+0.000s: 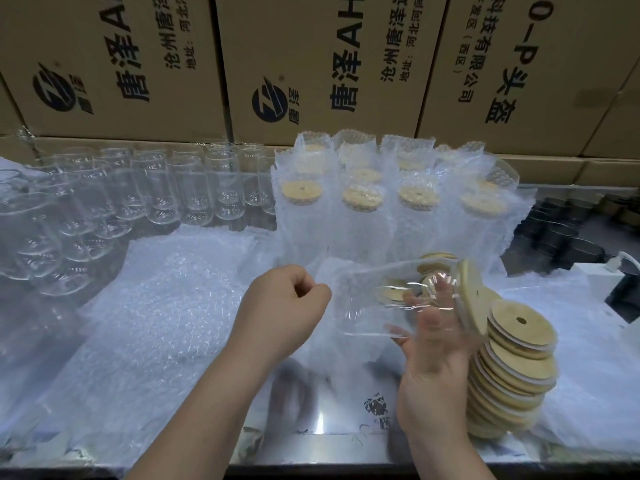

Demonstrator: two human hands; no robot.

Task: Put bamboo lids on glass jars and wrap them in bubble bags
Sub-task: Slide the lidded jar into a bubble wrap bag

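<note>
While bare jars (156, 188) wait beside wrapped jars (363, 223), the right hand (433, 362) grips a lidded jar (374, 306); the left hand (284, 313) pinches a bubble bag (322, 271)

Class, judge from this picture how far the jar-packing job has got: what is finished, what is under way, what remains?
Done: a group of wrapped jars with lids stands at the back. In hand: the right hand holds a jar on its side, its bamboo lid fitted, not yet bagged. To do: many bare jars, a lid stack and loose bubble bags.
</note>
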